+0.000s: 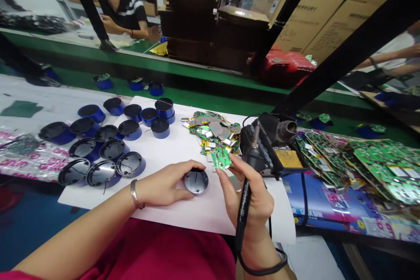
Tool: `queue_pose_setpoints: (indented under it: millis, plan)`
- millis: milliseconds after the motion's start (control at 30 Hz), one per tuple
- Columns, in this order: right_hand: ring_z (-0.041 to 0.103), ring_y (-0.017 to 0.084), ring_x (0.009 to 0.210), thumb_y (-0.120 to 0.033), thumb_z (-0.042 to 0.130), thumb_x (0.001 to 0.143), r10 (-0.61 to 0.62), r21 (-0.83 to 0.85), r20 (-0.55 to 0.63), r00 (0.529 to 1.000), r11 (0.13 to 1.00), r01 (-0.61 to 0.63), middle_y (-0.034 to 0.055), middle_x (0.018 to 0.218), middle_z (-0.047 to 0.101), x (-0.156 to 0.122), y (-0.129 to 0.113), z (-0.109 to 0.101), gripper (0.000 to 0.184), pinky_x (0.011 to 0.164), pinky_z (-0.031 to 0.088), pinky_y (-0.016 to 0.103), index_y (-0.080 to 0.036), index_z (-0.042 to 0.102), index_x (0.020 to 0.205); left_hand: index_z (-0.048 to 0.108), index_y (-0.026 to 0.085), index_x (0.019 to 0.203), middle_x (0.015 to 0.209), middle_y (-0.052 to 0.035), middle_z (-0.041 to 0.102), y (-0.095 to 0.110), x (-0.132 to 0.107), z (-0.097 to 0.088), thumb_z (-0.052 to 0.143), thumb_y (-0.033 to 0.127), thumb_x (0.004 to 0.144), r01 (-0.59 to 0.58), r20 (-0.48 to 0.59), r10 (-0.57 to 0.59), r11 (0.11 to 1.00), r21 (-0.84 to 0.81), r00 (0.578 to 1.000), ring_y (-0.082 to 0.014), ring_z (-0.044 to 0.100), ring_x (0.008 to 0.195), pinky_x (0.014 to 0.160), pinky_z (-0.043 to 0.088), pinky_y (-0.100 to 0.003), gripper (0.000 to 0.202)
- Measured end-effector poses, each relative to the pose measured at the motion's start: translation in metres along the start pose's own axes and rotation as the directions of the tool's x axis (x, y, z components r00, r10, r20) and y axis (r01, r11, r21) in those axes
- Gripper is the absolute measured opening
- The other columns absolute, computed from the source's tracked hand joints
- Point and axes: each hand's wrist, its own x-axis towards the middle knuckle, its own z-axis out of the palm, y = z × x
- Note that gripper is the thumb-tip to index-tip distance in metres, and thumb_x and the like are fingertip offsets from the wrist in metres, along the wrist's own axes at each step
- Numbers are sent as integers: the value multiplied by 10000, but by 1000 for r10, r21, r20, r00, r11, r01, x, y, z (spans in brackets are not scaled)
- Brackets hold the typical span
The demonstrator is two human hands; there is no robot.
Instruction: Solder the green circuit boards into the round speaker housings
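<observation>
Nearest is the red shirt [170, 253] of the person, and beyond it a white sheet [210, 221] lies on the work surface. On the sheet, at the middle, the left hand [170, 183] grips a small cup [196, 181] between thumb and fingers, with the open side up. Just to the right, the right hand [251, 190] pinches a green board [221, 159] by its edge, and the same hand also holds a black iron [244, 201], whose tip points to the far side. The tip is in front of the dark stand [271, 140]; if it touches the stand, I cannot tell from this view.

At the left, many blue cups [131, 130] stand close together, partly on the sheet and partly on printed wrap [42, 162]. Beyond the hands there is a heap [215, 133] of boards and silver cells. The stand, with a yellow sponge [288, 158], is at the right of the heap. Farther right, stacked boards [387, 162] lie above a blue box [321, 201].

Behind all this runs a green belt [210, 101], carrying several more cups. A black post [331, 63] slants across the right side and hides part of the room. On the far side are a red bag [285, 65], flat cardboard [193, 22], cartons [315, 17] and, at the left, a co-worker [131, 8] in a dark top.
</observation>
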Motion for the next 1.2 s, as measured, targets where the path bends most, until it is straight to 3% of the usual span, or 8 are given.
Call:
queue_pose_setpoints:
  millis: [133,267,367,433,533,600,833,1200]
  plan:
    - [741,213,946,-110,751,788,-87,-98,46,995,991,91,79,1136,732,-5,-2,2,525,844,648,336,-212,587,1276,420,211,1366,1292,-150,566,3,-7,19,881,453,603,186,-288,-147,976,110,946,-327,585,1163,977,517,-482,923]
    - [739,224,970,-112,756,786,-116,-113,84,990,986,125,98,1133,735,-13,2,5,517,836,637,342,-200,580,1264,324,258,1419,1222,-97,598,5,-17,20,788,326,734,196,-260,-173,979,62,950,-232,632,960,860,560,-403,830]
    - [733,230,997,-106,745,793,-121,-105,97,988,986,131,100,1135,735,-18,5,8,485,871,624,368,-200,588,1242,388,250,1370,1166,-84,603,5,-20,21,830,363,698,176,-319,-149,983,59,936,-225,623,934,849,560,-396,812]
    - [728,224,1014,-105,728,809,-115,-89,115,987,988,126,99,1150,731,-20,6,9,471,889,621,371,-207,583,1245,514,232,1268,1182,-102,583,6,-20,23,844,373,687,113,-362,-72,989,94,929,-259,596,1060,915,539,-409,683]
    - [728,218,1020,-104,715,818,-126,-57,135,983,989,135,100,1159,727,-21,4,9,470,891,627,361,-212,573,1253,691,219,966,1128,-94,592,9,-20,25,713,247,831,16,-403,32,993,116,915,-233,598,1071,928,520,-371,140]
    - [729,222,1016,-94,719,810,-148,-28,140,979,988,153,105,1142,732,-22,1,10,481,885,630,367,-209,569,1253,725,213,832,1061,-80,622,10,-20,24,649,184,873,-12,-422,42,997,75,906,-198,626,997,877,526,-326,91]
    - [694,234,1084,-39,676,812,-181,106,247,952,982,159,136,1138,721,-35,-7,13,485,887,618,413,-184,546,1257,775,195,876,865,-33,753,10,-21,10,683,182,860,14,-417,-98,980,-200,904,-150,693,805,754,544,-242,94]
    - [667,247,1050,-68,683,807,-141,128,292,946,986,108,131,1108,710,-28,-11,12,522,863,581,445,-184,524,1290,791,194,951,866,-28,765,15,-12,12,642,210,887,24,-334,-78,986,-164,939,-149,693,785,713,528,-241,163]
